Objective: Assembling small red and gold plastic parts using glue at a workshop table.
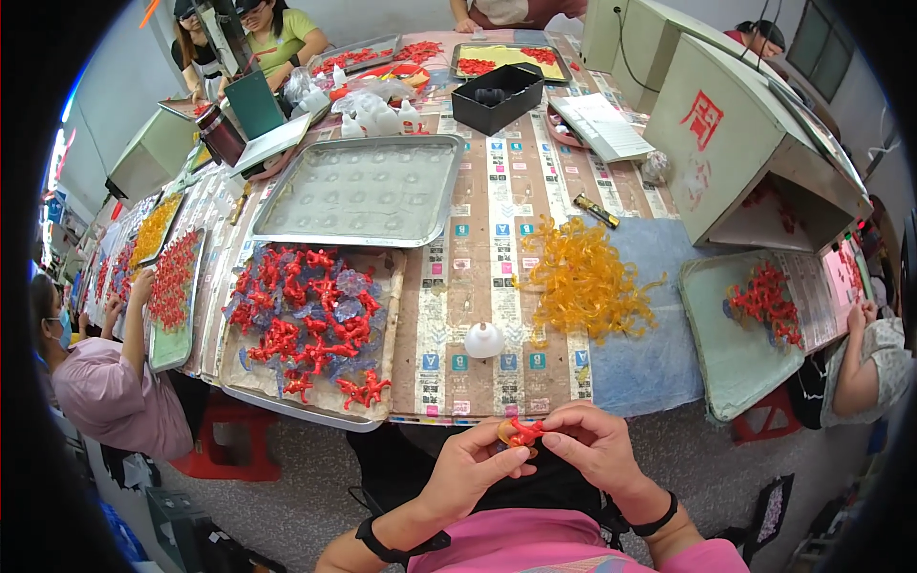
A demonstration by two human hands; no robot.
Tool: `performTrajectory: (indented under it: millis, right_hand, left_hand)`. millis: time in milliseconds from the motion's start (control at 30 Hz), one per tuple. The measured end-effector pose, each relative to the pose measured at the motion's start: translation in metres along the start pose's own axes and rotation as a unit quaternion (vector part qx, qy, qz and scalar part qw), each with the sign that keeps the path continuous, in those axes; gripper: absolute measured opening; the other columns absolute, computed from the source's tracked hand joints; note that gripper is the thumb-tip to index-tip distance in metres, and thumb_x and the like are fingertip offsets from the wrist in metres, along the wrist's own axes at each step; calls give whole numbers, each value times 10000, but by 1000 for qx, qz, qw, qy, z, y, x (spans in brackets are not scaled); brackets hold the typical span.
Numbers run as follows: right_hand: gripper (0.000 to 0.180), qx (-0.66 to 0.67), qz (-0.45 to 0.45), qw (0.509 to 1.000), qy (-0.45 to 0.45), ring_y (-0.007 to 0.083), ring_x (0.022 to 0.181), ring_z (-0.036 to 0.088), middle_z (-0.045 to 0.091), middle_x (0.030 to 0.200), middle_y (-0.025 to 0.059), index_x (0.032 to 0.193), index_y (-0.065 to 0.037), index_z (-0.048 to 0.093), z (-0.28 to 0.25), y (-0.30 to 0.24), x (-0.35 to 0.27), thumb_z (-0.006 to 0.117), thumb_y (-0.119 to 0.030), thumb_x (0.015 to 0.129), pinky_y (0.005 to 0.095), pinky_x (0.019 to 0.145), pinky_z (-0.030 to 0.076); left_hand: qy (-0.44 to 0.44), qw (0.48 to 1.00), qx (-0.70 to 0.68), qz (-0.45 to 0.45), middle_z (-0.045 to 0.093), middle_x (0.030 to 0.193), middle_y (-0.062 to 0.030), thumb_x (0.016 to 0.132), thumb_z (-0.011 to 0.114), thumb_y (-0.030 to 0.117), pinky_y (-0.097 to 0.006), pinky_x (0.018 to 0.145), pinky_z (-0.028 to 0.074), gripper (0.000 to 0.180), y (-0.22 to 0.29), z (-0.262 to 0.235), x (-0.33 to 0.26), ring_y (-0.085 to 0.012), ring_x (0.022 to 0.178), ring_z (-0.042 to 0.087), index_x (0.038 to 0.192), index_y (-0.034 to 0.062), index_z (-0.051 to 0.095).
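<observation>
Just off the table's near edge, my left hand [478, 463] and my right hand [594, 447] meet over a small red plastic figure [523, 433]. Both are closed on it in a pinch, the left around its body and the right at its right end. A bit of yellow plastic shows beside the red between my left fingers; how the two join is too small to tell. Beyond my hands stands a white squeeze bottle [484, 340]. To its right lies a loose pile of curly translucent yellow pieces [587, 282]. A lined tray [394, 325] at left holds red figures [320, 355] and bluish-purple clear pieces [350, 284].
Past the lined tray lies a metal tray [435, 196], with white bottles [368, 119] and a black bin [497, 95] behind. A metal box [735, 143] stands at right, near a green-lined tray [712, 334] of red pieces. Co-workers sit along both sides and the far end.
</observation>
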State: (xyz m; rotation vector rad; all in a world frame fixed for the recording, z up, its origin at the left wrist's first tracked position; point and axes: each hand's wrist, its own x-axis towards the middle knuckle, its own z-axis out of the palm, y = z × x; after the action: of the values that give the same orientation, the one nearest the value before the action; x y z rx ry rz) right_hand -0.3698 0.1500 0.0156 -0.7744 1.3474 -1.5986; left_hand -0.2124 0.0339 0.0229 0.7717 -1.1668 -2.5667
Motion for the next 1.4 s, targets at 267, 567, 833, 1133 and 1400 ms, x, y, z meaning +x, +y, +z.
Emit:
performTrajectory:
  millis: [267, 567, 833, 1133, 1400]
  right_hand:
    - [152, -91, -13, 995, 23, 137, 841, 634, 657, 933, 85, 970, -4, 683, -23, -11, -10, 699, -37, 823, 248, 718, 497]
    - [150, -392, -225, 877, 164, 219, 772, 652, 673, 859, 98, 880, -42, 695, -71, -53, -24, 730, -9, 738, 287, 697, 512]
    - [120, -550, -222, 628, 503, 271, 771, 637, 662, 841, 130, 867, 5, 663, -219, -48, -46, 680, 23, 749, 323, 723, 500]
    - [187, -576, -135, 634, 498, 224, 958, 596, 648, 1025, 107, 1027, 15, 646, -282, -29, -72, 628, -70, 861, 336, 888, 444]
    - [135, -495, -219, 751, 377, 274, 992, 575, 612, 1049, 134, 970, 22, 623, -110, -43, -20, 595, -9, 841, 350, 912, 429]
  left_hand:
    - [-43, 999, -5, -14, 564, 1039, -66, 892, 604, 17, -280, 800, 554, 295, -6, 16, 14, -118, 856, 592, 1181, -34, 577]
    - [-75, 995, 50, 38, 647, 1075, -103, 814, 680, -2, -236, 701, 485, 512, -13, 28, 10, -140, 733, 577, 1293, -36, 501]
    - [109, 866, 421, 247, 574, 922, -36, 844, 609, -68, -194, 634, 437, 439, -3, -29, -17, -74, 737, 542, 1272, -16, 529]
    - [333, 675, 540, 377, 591, 935, -101, 727, 635, -82, -253, 655, 476, 311, 50, -74, -43, -156, 735, 589, 1028, -5, 652]
    - [353, 603, 614, 369, 583, 931, -100, 735, 641, -44, -332, 747, 455, 326, 63, -96, -46, -253, 867, 557, 1048, 45, 664]
